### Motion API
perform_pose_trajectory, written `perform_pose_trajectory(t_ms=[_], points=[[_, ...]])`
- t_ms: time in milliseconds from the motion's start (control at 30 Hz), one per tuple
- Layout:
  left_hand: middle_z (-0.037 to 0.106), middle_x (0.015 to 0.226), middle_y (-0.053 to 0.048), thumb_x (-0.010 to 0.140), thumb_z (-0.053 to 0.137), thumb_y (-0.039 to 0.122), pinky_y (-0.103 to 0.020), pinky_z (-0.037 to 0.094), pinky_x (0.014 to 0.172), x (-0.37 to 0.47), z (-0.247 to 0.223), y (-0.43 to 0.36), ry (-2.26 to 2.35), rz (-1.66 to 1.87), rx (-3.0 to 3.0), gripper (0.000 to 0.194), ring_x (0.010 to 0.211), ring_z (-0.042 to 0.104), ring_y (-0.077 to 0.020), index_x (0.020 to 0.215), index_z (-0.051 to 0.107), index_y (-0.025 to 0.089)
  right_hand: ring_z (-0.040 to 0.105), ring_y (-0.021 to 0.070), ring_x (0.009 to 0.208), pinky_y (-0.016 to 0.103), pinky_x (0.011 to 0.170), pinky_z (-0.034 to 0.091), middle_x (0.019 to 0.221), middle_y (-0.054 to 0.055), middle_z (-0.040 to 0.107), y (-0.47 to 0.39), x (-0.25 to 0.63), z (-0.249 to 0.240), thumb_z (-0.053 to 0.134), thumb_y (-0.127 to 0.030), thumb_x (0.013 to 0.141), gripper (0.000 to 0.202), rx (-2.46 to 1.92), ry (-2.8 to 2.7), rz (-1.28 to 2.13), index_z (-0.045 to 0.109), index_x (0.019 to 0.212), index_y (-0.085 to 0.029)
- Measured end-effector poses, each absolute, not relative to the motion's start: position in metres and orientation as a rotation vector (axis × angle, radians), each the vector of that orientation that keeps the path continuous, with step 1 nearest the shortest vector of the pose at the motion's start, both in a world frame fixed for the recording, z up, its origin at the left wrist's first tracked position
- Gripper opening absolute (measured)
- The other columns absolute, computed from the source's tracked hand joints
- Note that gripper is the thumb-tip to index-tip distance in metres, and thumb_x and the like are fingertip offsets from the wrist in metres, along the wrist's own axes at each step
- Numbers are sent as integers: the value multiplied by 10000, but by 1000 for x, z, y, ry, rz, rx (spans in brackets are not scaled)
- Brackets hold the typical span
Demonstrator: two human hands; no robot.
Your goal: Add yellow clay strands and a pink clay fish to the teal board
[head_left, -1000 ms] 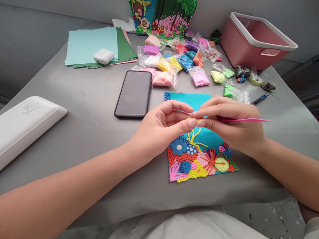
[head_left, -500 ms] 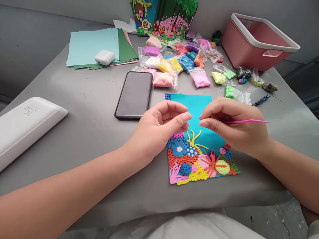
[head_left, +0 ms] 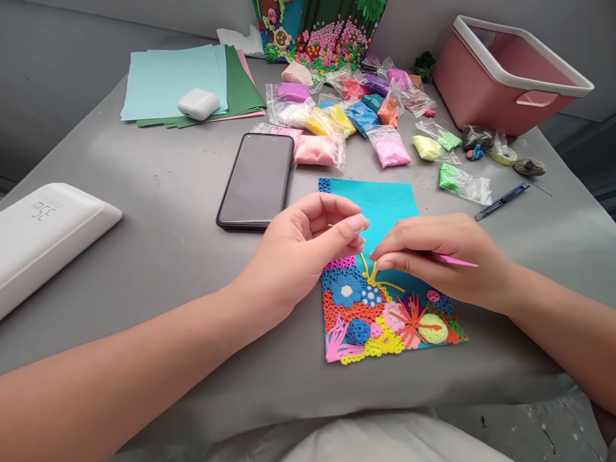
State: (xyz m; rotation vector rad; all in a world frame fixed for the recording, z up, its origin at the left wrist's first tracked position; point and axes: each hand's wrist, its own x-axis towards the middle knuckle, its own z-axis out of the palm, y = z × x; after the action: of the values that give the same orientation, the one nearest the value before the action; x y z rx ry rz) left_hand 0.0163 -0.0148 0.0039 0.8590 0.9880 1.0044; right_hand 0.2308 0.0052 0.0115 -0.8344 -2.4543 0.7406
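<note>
My left hand (head_left: 303,256) hovers over the left side of a turquoise card (head_left: 387,205), thumb and fingertips pinched together. A thin pale-yellow trace shows at its fingertips, too small to name. In my right hand (head_left: 443,253) is a pink modelling tool (head_left: 459,260), its back end sticking out past the palm. The right fingertips are at the yellow clay branches (head_left: 373,273) on the card; whether they touch cannot be seen. Coloured clay covers the card's lower part, with a blue flower (head_left: 345,289), a blue ball (head_left: 359,331) and orange strands (head_left: 412,321).
A phone (head_left: 257,179) lies left of the card, a white device (head_left: 52,237) farther left. Bagged clay (head_left: 317,149) spreads behind. A pink basket (head_left: 469,83), utility knife (head_left: 502,201), paper sheets (head_left: 168,80), white case (head_left: 198,104) and decorated panel (head_left: 317,38) surround it.
My right hand has moved down and slightly left, bringing its fingertips to the yellow branches. The pink tool has tilted. My left hand keeps nearly the same place, and the view has shifted slightly.
</note>
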Motion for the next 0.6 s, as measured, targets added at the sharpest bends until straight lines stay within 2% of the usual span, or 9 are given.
perform_pose_trajectory(t_ms=[100, 200, 367, 533, 600], points=[[679, 802, 29, 719, 888, 305, -259, 558, 732, 16, 4, -14, 979, 1012, 861, 281, 716, 642, -108, 858, 669, 196, 654, 113, 659, 240, 621, 498, 750, -1, 738, 4, 230, 10, 711, -268, 922, 113, -812, -2464, 732, 722, 828, -207], [675, 788, 34, 730, 883, 307, -242, 555, 720, 17, 4, -14, 969, 1015, 863, 273, 712, 642, -100, 857, 670, 193, 695, 127, 760, 240, 694, 543, 845, 10, 747, 4, 231, 6, 703, -232, 924, 47, -741, -2445, 726, 748, 937, -229], [683, 805, 34, 727, 881, 289, -255, 562, 737, 17, 4, -14, 963, 1011, 864, 265, 710, 646, -103, 857, 671, 194, 714, 145, 793, 258, 693, 564, 942, 18, 767, 1, 232, 5, 630, -180, 957, 185, -726, -2453, 806, 751, 1065, -270], [693, 815, 36, 705, 890, 247, -254, 568, 746, 18, 5, -14, 965, 1004, 837, 278, 703, 651, -97, 857, 666, 185, 715, 126, 740, 253, 696, 561, 865, -23, 784, 0, 231, 6, 712, -224, 910, 34, -853, -2423, 905, 738, 930, -233], [693, 820, 39, 704, 890, 242, -245, 567, 742, 18, 5, -14, 961, 1007, 833, 283, 704, 656, -93, 863, 664, 182, 719, 127, 778, 250, 729, 569, 873, -14, 775, 0, 230, 6, 701, -210, 918, 46, -820, -2428, 921, 742, 905, -227]])
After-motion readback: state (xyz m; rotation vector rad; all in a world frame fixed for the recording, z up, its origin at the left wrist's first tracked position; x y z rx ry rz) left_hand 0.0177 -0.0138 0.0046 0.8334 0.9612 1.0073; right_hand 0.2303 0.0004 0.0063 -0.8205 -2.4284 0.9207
